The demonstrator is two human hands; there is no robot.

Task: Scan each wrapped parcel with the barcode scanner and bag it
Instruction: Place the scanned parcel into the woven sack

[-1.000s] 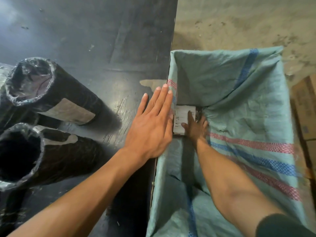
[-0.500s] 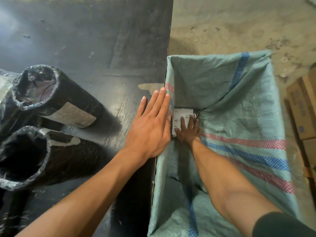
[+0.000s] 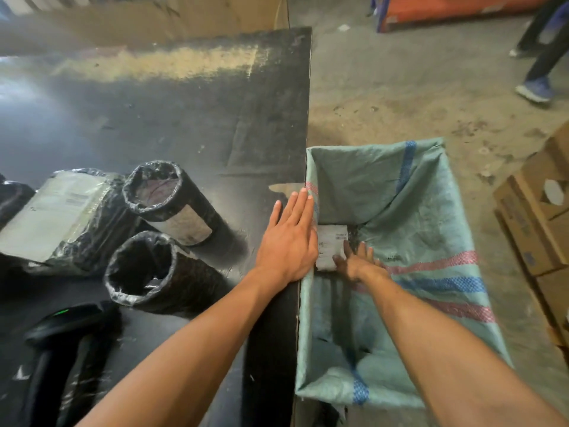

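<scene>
Left hand (image 3: pixel 289 238) lay flat, released, on the table (image 3: pixel 184 118) edge; right hand (image 3: pixel 357 263), fingers extended, touched the parcel (image 3: pixel 329 246) inside the sack (image 3: pixel 415 217).

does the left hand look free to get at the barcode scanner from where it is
Probably yes. The left hand lies flat and empty on the table edge, and the barcode scanner lies uncovered near the left forearm. The wrapped tube lies beside that path, not across it.
</scene>
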